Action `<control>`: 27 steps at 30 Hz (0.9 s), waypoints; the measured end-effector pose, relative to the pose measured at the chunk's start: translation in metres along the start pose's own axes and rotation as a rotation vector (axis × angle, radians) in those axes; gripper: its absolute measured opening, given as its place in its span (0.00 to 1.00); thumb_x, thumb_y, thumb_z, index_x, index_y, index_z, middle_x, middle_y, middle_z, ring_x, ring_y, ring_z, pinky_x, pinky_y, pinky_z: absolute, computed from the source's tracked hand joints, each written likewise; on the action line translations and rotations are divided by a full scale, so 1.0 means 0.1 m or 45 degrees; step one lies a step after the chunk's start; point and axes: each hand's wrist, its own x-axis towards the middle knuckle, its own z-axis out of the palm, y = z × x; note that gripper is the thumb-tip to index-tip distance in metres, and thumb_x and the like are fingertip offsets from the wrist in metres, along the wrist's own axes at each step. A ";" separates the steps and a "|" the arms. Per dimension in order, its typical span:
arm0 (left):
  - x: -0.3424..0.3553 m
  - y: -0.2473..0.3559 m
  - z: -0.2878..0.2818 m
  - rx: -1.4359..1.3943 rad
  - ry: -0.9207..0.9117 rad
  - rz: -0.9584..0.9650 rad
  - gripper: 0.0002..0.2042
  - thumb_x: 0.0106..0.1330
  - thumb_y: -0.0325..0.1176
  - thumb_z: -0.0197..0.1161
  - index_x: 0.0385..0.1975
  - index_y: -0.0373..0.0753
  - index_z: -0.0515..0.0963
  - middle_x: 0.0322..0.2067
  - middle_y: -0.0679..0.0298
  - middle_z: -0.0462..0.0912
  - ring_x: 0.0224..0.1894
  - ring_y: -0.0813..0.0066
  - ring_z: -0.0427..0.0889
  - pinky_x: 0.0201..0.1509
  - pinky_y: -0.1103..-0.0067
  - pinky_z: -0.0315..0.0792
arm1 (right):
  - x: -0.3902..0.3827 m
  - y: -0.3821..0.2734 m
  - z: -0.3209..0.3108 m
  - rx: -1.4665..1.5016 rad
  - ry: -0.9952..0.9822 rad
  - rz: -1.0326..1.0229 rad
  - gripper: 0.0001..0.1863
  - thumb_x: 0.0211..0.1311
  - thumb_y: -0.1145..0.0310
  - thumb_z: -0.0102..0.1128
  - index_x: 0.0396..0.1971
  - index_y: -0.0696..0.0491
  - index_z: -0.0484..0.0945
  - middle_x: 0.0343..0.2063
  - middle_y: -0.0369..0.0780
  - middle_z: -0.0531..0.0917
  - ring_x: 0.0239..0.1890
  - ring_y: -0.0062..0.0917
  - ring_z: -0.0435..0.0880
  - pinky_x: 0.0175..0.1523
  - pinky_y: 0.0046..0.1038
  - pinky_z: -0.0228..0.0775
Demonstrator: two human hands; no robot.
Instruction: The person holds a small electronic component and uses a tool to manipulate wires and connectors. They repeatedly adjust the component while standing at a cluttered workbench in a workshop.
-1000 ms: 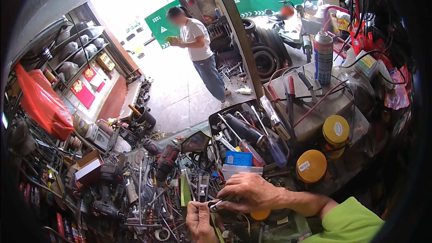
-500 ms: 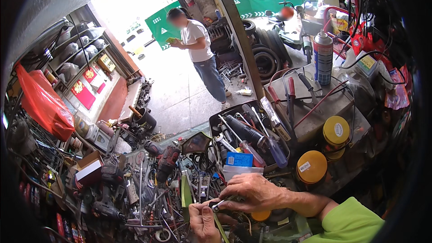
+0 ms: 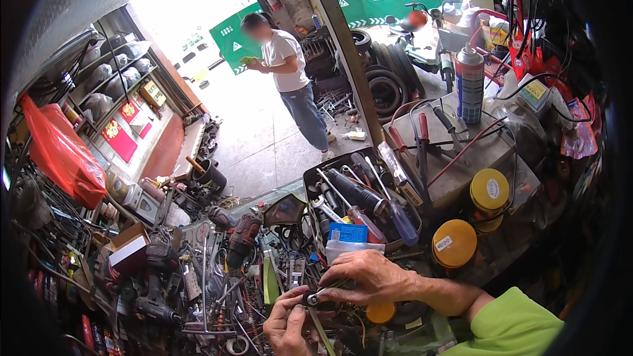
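My left hand (image 3: pixel 287 324) is low in the middle, thumb and fingers closed on a small black part with a shiny round metal end (image 3: pixel 310 299). My right hand (image 3: pixel 368 278) reaches in from the right, fingers bent and pinched together by the same piece. A slim silver shaft runs from the round end toward the right fingertips, which mostly hide it. Below the hands a flat greenish strip (image 3: pixel 323 335) slants down; whether a hand holds it cannot be made out. Just beyond the right hand lie a clear plastic bag (image 3: pixel 339 248) and a blue card (image 3: pixel 348 233).
A black tool box (image 3: pixel 310 181) full of screwdrivers stands ahead. Yellow-lidded tubs (image 3: pixel 455 244) and a spray can (image 3: pixel 469 86) are to the right. Cordless drills (image 3: pixel 244 240) and loose metal parts crowd the left. A person (image 3: pixel 285 59) stands beyond the bench.
My left hand has shifted slightly left and tilted, and the round metal end has moved a little left with it. My right hand stays nearly in place.
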 end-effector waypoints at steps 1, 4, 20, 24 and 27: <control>0.00 0.01 -0.01 -0.011 -0.017 -0.001 0.12 0.69 0.27 0.53 0.50 0.34 0.76 0.30 0.66 0.83 0.17 0.88 0.70 0.18 0.91 0.60 | 0.00 0.00 0.00 0.025 -0.004 -0.005 0.18 0.62 0.55 0.64 0.36 0.57 0.83 0.31 0.45 0.83 0.36 0.36 0.84 0.39 0.33 0.74; 0.00 0.10 0.03 -0.025 -0.126 -0.033 0.09 0.71 0.28 0.52 0.47 0.35 0.75 0.36 0.62 0.85 0.19 0.84 0.77 0.16 0.90 0.64 | 0.02 0.03 -0.01 0.133 -0.043 -0.008 0.19 0.62 0.54 0.64 0.36 0.58 0.82 0.30 0.46 0.84 0.34 0.35 0.85 0.38 0.32 0.75; 0.06 -0.14 0.00 -0.138 -0.192 -0.112 0.06 0.75 0.35 0.48 0.43 0.41 0.67 0.29 0.55 0.83 0.20 0.72 0.82 0.14 0.86 0.69 | 0.02 0.04 -0.07 0.174 -0.038 0.130 0.25 0.62 0.48 0.62 0.37 0.59 0.80 0.29 0.46 0.84 0.33 0.36 0.84 0.39 0.34 0.74; 0.05 -0.19 -0.02 -0.065 -0.189 -0.095 0.08 0.76 0.39 0.47 0.43 0.42 0.65 0.27 0.55 0.83 0.19 0.70 0.82 0.18 0.82 0.72 | 0.04 0.10 -0.02 0.149 -0.032 0.135 0.26 0.63 0.46 0.60 0.37 0.59 0.80 0.30 0.46 0.84 0.36 0.38 0.85 0.42 0.35 0.74; 0.06 -0.26 0.02 -0.032 -0.096 -0.018 0.10 0.74 0.40 0.52 0.45 0.43 0.64 0.29 0.53 0.84 0.19 0.70 0.81 0.17 0.83 0.72 | 0.04 0.11 0.00 0.192 -0.088 0.139 0.27 0.63 0.45 0.59 0.38 0.60 0.79 0.32 0.47 0.84 0.37 0.37 0.85 0.43 0.34 0.75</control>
